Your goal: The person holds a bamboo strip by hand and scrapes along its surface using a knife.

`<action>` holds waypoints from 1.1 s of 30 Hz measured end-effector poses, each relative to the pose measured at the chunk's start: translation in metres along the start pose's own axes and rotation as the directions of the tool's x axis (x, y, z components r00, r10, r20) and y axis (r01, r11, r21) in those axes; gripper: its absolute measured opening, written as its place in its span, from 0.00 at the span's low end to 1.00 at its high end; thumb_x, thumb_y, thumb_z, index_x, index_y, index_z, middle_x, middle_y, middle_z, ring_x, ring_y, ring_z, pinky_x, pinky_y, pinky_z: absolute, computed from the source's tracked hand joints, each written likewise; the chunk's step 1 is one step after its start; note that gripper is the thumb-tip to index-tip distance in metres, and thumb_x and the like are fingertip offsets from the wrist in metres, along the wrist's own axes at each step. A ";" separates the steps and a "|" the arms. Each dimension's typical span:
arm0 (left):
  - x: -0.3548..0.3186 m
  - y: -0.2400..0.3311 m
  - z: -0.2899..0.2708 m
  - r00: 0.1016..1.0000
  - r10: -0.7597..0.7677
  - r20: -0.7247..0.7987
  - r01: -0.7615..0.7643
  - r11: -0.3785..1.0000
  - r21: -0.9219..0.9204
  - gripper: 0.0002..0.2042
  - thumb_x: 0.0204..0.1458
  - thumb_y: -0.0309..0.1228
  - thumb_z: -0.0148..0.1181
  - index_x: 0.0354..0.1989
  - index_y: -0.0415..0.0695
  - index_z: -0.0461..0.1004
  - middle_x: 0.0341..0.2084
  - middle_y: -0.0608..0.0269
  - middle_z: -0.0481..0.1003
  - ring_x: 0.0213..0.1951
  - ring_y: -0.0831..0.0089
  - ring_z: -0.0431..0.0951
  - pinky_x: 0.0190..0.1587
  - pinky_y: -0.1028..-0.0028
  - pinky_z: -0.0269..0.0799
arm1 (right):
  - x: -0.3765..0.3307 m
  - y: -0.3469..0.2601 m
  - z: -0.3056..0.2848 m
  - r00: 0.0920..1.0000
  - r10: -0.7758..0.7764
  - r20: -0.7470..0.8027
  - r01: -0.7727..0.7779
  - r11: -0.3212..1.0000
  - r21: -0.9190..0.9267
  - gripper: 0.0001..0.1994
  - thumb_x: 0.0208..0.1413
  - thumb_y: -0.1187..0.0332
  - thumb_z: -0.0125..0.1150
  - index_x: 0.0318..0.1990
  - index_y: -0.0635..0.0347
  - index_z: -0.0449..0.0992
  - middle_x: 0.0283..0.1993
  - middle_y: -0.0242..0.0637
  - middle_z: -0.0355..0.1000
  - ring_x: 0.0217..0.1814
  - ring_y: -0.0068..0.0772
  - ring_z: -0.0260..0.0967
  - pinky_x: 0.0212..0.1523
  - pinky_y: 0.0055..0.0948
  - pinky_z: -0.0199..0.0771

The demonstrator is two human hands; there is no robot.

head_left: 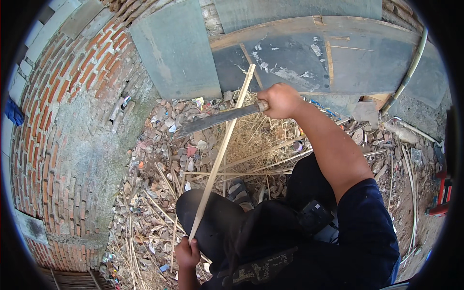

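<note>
My right hand (282,100) is closed round the wooden handle of a machete (217,120), out in front of me. Its long dark blade points left and crosses over a pale bamboo strip (220,157); whether blade and strip touch, I cannot tell. Low in the view, my left hand (187,252) grips the near end of that strip. From there the strip slants up across my knee, its far end splintered near the grey panels.
A brick wall (53,145) runs along the left. Grey panels (290,58) stand at the back, with a bamboo pole (408,72) leaning on the right. Rubble (154,193), a heap of shavings (256,137) and loose strips (411,193) cover the ground. Something red (441,193) stands far right.
</note>
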State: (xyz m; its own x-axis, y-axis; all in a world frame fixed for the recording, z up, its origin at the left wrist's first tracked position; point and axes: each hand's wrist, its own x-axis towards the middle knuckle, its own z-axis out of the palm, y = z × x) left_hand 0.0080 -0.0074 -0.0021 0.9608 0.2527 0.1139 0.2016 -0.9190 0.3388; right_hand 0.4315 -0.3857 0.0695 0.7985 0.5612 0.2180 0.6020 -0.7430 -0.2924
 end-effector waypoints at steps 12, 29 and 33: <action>0.001 -0.004 0.005 1.000 -0.024 0.020 0.024 0.999 -0.023 0.22 0.64 0.43 0.48 0.22 0.38 0.64 0.11 0.46 0.66 0.18 0.42 0.71 0.22 0.53 0.61 | -0.001 0.037 0.022 0.928 0.304 -0.217 -0.233 0.925 0.299 0.14 0.48 0.61 0.67 0.42 0.53 0.82 0.31 0.46 0.78 0.34 0.52 0.77 0.39 0.44 0.77; -0.001 -0.005 0.011 0.998 0.018 -0.062 -0.020 0.999 -0.028 0.20 0.63 0.43 0.51 0.23 0.40 0.64 0.10 0.48 0.65 0.16 0.43 0.71 0.19 0.54 0.63 | 0.001 0.032 0.021 0.865 0.430 -0.259 -0.339 0.881 0.331 0.13 0.48 0.61 0.65 0.40 0.53 0.81 0.34 0.46 0.79 0.39 0.52 0.78 0.43 0.46 0.77; 0.001 -0.002 0.006 1.000 -0.005 -0.029 0.003 0.998 -0.064 0.21 0.62 0.43 0.52 0.22 0.41 0.64 0.10 0.48 0.66 0.16 0.43 0.71 0.19 0.55 0.63 | -0.005 0.033 0.010 0.849 0.500 -0.171 -0.389 0.810 0.438 0.15 0.52 0.57 0.64 0.44 0.53 0.81 0.37 0.47 0.80 0.42 0.52 0.77 0.45 0.45 0.77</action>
State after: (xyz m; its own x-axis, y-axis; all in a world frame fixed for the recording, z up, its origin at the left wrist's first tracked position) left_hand 0.0096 -0.0076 -0.0087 0.9537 0.2663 0.1395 0.1922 -0.8969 0.3984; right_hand 0.4472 -0.4096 0.0491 0.9793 0.0426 0.1977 0.1761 -0.6605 -0.7299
